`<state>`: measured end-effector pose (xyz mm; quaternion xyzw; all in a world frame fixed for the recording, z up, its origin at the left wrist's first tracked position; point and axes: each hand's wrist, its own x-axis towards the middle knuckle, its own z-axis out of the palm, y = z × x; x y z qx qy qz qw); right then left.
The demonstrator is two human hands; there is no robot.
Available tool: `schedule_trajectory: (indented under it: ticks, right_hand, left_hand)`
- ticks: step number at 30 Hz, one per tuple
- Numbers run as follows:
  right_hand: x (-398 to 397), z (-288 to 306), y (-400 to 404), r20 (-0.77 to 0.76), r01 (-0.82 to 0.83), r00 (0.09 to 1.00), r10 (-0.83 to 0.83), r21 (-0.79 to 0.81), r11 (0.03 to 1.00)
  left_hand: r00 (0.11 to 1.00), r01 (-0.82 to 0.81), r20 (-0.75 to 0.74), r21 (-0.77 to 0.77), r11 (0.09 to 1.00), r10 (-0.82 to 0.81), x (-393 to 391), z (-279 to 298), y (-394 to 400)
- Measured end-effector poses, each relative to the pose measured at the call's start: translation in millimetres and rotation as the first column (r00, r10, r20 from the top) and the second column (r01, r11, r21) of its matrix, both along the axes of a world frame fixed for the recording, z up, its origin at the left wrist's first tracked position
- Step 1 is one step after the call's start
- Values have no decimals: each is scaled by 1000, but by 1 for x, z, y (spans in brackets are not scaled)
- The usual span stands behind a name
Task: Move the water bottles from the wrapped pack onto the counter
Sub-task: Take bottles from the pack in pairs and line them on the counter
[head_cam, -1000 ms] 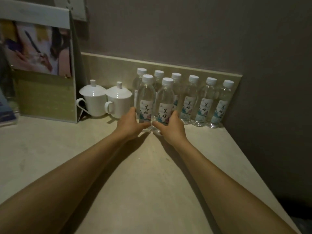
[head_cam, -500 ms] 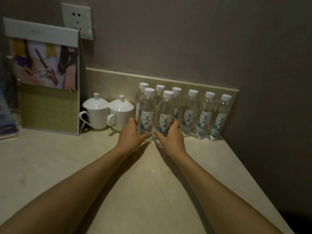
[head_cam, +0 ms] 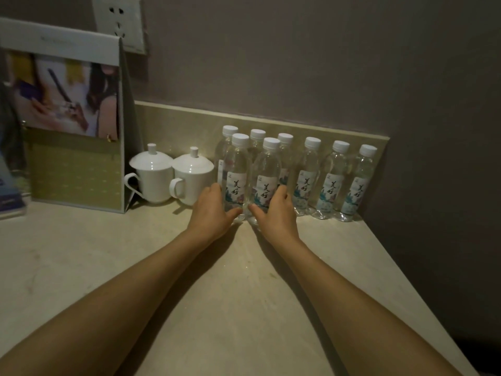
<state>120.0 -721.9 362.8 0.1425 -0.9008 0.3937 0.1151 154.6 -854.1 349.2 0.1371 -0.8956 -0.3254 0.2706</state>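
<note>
Several clear water bottles with white caps stand upright on the beige counter [head_cam: 244, 294], against the low backsplash. Two bottles stand in front of the back row: the left front bottle [head_cam: 236, 169] and the right front bottle [head_cam: 267, 175]. My left hand [head_cam: 214, 210] wraps the lower part of the left front bottle. My right hand [head_cam: 276, 213] wraps the lower part of the right front bottle. Both bottles rest on the counter. Three more bottles [head_cam: 332, 180] line up to the right, by the wall. No wrapped pack is in view.
Two white lidded cups [head_cam: 173, 177] stand just left of the bottles. A standing card holder [head_cam: 73, 126] with a picture is further left, under a wall socket [head_cam: 119, 20]. The counter's right edge runs diagonally beside a dark wall.
Both hands stay on the two front bottles. The view has tilted upward a little, so the scene sits lower in frame; the bottles themselves have not visibly shifted.
</note>
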Motion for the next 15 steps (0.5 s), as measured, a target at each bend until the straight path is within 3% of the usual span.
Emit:
schedule_trajectory:
  ticks: [4, 10, 15]
  right_hand:
    - [1, -2, -1, -12, 12, 1000, -11, 11, 1000]
    - [-5, 0, 2, -43, 12, 999, -11, 39, 999]
    - [-1, -7, 1, -76, 23, 997, -19, 43, 999]
  left_hand:
    - [1000, 0, 30, 4, 1000, 0, 0, 2, -1]
    - [987, -36, 141, -242, 970, 72, -2, 10, -6]
    - [981, -35, 177, -267, 963, 84, -3, 13, -2]
